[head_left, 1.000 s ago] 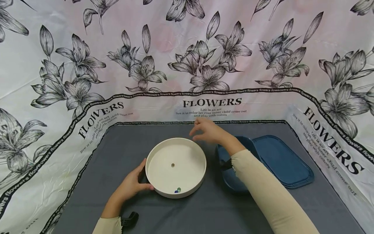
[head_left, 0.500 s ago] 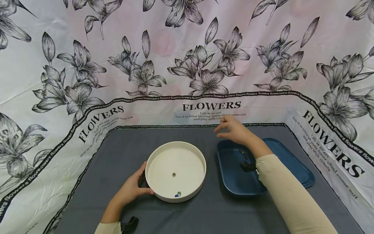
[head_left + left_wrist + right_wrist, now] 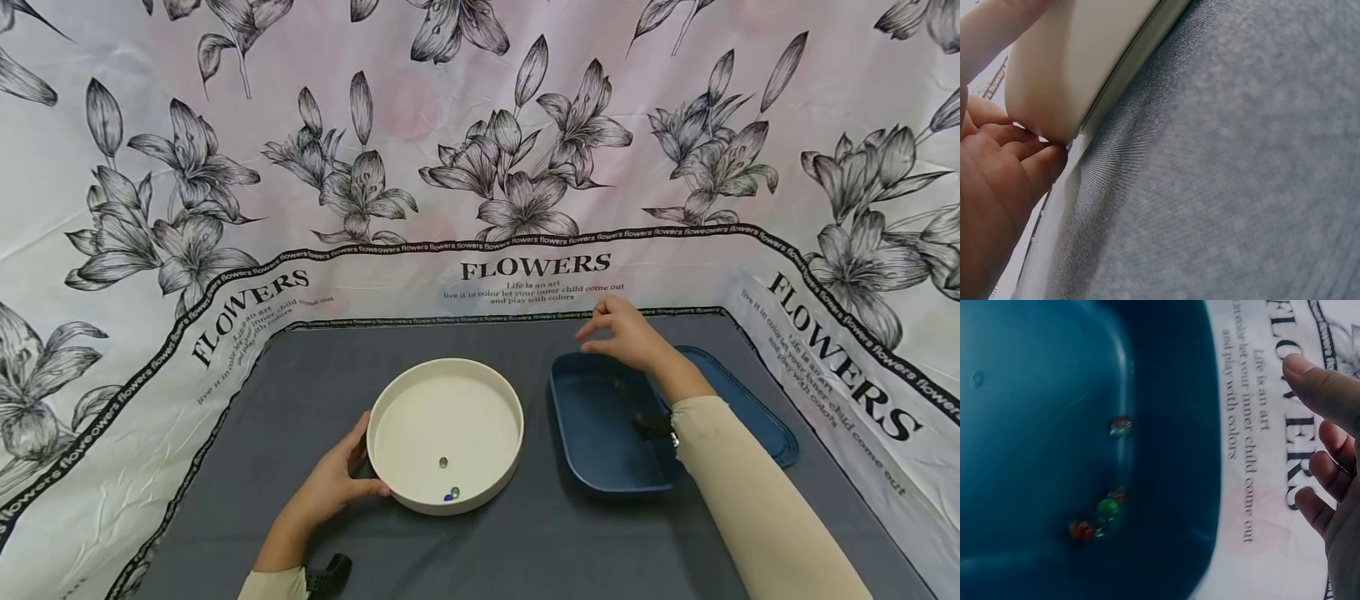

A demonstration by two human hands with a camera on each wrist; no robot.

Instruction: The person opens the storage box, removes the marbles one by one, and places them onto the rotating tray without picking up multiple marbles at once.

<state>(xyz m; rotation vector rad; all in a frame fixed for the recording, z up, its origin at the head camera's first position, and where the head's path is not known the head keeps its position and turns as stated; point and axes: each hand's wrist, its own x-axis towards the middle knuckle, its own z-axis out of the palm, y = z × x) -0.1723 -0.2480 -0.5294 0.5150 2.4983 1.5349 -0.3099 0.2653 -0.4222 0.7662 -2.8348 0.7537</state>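
Observation:
My left hand holds the left side of a round cream tray, thumb at the front and fingers round its side. In the left wrist view, bent fingertips touch the wall's lower edge. Inside lie a brownish marble and, near the front rim, a blue marble beside a clear greenish one. My right hand hovers over the far edge of a blue box, fingers loosely bent, nothing visible in them. Several marbles, one green, lie along one inner edge of the box.
A flat blue lid lies to the right of the box, partly hidden by my right arm. Grey cloth covers the table, bordered by a white flower-printed sheet at the back and sides.
My right hand has moved right, from beside the cream tray's far rim to above the box. The brownish marble has rolled toward the tray's front. My left hand stays on the tray.

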